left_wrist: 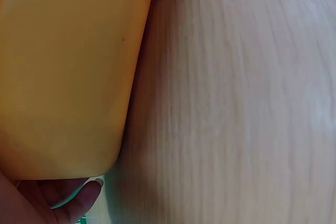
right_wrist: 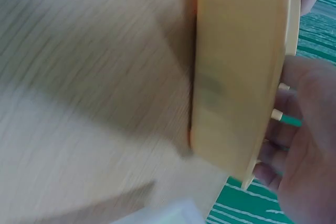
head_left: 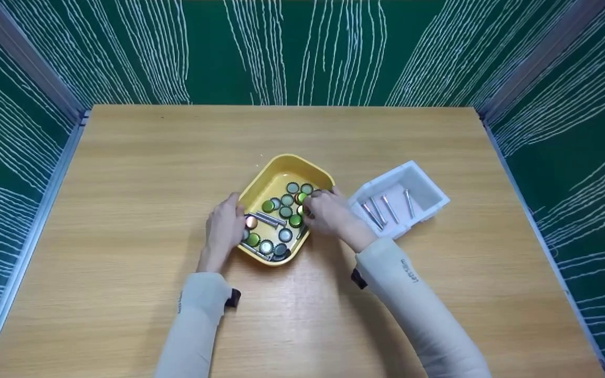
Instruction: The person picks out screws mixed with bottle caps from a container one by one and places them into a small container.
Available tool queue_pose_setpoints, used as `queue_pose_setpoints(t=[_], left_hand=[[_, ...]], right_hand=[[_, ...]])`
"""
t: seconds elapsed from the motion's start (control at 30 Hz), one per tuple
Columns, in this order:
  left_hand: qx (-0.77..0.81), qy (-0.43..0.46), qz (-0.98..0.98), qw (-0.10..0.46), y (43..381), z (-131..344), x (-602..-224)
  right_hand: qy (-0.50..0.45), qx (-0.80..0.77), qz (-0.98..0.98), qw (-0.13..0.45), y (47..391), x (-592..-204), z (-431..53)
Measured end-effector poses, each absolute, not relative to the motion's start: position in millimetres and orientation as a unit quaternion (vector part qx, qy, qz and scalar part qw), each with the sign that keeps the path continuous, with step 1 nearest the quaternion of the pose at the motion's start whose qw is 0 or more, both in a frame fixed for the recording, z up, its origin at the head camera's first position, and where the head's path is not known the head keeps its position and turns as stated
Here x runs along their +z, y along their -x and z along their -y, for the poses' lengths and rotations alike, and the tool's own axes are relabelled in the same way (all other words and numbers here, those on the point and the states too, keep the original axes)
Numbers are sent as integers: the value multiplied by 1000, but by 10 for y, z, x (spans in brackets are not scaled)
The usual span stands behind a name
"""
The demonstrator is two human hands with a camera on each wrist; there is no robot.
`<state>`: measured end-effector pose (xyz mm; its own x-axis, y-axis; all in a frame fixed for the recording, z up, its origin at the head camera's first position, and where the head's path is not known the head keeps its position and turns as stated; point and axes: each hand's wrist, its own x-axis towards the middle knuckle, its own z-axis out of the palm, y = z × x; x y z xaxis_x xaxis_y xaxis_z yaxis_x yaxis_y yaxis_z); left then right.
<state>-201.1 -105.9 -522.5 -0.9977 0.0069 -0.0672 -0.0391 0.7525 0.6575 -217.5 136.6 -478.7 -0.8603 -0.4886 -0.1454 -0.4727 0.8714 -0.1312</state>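
Observation:
A yellow tray (head_left: 267, 173) holds several bottle caps (head_left: 285, 234), green, silver and orange, and several metal bolts (head_left: 269, 219). My left hand (head_left: 223, 226) grips the tray's left side, and some of its fingers (left_wrist: 86, 200) show past the tray's end in the left wrist view. My right hand (head_left: 330, 212) reaches over the right rim, fingertips down among the caps. In the right wrist view its fingers (right_wrist: 281, 132) bend over the rim; whether they pinch anything is hidden behind the tray wall.
A white box (head_left: 428, 197) stands just right of the yellow tray, close to my right forearm, with several bolts (head_left: 390, 209) lying inside. Both containers sit on a wooden table (head_left: 176, 157). Green walls with white streaks (head_left: 208, 52) enclose the back and sides.

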Motion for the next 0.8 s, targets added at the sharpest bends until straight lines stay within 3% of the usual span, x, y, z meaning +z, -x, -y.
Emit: queue_pose_setpoints(t=[0.37,0.8], left_hand=[[334,-4,-942,-2,1997,1064,-5229],[344,-3,-939,16,1998,1061,-5213]], right_hand=[[262,-29,-953,148,2140,-4841,-1271],[264,-34,-946,183,2152,-4866,-1266]])
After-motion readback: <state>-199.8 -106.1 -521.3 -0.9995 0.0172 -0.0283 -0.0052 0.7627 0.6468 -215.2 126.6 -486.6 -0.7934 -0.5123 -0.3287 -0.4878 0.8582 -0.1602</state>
